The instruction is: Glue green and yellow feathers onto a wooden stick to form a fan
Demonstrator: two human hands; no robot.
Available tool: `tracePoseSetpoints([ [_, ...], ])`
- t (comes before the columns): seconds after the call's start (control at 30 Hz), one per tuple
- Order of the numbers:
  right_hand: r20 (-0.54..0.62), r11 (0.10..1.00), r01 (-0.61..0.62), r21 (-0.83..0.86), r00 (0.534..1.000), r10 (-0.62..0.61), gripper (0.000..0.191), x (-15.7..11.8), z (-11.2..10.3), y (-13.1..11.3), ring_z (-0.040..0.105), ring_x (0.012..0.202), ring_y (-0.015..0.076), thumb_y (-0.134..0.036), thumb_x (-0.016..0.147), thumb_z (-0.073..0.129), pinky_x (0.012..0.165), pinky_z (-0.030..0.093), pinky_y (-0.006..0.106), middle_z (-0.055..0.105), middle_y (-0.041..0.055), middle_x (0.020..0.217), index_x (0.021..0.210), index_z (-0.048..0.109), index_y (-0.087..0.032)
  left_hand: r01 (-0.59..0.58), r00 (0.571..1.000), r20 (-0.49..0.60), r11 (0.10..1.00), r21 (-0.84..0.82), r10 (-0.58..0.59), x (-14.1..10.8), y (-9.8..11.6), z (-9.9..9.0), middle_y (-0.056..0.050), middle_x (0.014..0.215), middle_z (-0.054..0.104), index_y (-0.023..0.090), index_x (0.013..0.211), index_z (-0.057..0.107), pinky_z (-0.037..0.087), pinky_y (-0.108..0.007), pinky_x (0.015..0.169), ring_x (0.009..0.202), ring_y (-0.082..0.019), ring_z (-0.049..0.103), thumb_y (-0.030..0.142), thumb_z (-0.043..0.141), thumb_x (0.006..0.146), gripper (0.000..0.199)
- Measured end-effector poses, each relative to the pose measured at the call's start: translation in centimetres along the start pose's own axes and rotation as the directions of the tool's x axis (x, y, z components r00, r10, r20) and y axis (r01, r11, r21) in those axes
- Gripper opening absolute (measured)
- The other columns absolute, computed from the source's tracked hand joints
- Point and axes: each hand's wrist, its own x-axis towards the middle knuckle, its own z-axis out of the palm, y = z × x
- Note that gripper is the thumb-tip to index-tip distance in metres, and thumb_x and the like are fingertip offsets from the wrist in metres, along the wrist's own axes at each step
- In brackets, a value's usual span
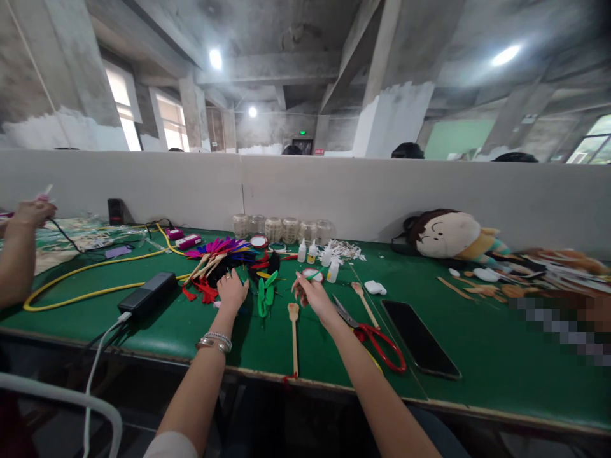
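Note:
My left hand [232, 289] rests at the near edge of a pile of dark feathers, beside colourful feathered sticks [207, 264] with red tassels [206, 291]; its fingers are bent, and whatever lies under them is hidden. My right hand [308, 292] is closed around something too small to make out, near a round white lid [313, 275]. Green clips [266, 294] lie between the hands. A wooden stick with a wider tip [294, 337] lies just below my right hand. Red-handled scissors [377, 337] are to its right.
Small glue bottles [333, 271] and glass jars [273, 229] stand behind. A phone [420, 337] and a doll [449, 235] lie right. A black power box [147, 294] and yellow cable [95, 264] lie left. Another person's hand [29, 213] is at far left.

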Motion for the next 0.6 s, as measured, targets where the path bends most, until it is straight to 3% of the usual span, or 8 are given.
tracePoseSetpoints([
  [0.23,0.015,1.000,-0.004,-0.013,1.000,0.004,0.039,0.0,0.1,0.1,0.039,0.031,0.0055,-0.053,0.075,0.047,0.032,0.028,0.018,0.049,-0.0035,0.044,0.060,0.051,-0.017,-0.012,1.000,0.024,1.000,-0.023,0.013,0.3,0.0,-0.8,-0.015,0.097,0.064,0.010,0.118,0.045,0.029,-0.040,0.084,0.097,-0.028,0.054,0.012,0.046,0.072,0.045],
  [0.43,0.029,1.000,0.003,-0.024,1.000,-0.002,0.039,-0.1,0.3,0.1,0.039,0.032,0.0052,-0.052,0.075,0.045,0.033,0.029,0.018,0.050,-0.0034,0.045,0.060,0.050,-0.017,0.010,1.000,-0.025,0.993,-0.116,-0.013,0.5,0.0,-1.0,-0.014,0.100,0.061,0.016,0.104,0.056,0.027,-0.043,0.082,0.098,-0.028,0.051,0.024,0.043,0.081,0.028],
  [0.6,0.038,0.999,0.006,-0.043,0.999,-0.004,0.041,-0.2,0.3,0.1,0.039,0.033,0.0061,-0.056,0.074,0.045,0.034,0.030,0.019,0.049,-0.0030,0.045,0.059,0.051,-0.017,0.026,0.996,-0.079,0.960,-0.278,-0.050,0.4,0.2,-1.3,-0.014,0.097,0.061,0.017,0.085,0.065,0.024,-0.046,0.086,0.100,-0.029,0.049,0.032,0.037,0.084,0.032],
])
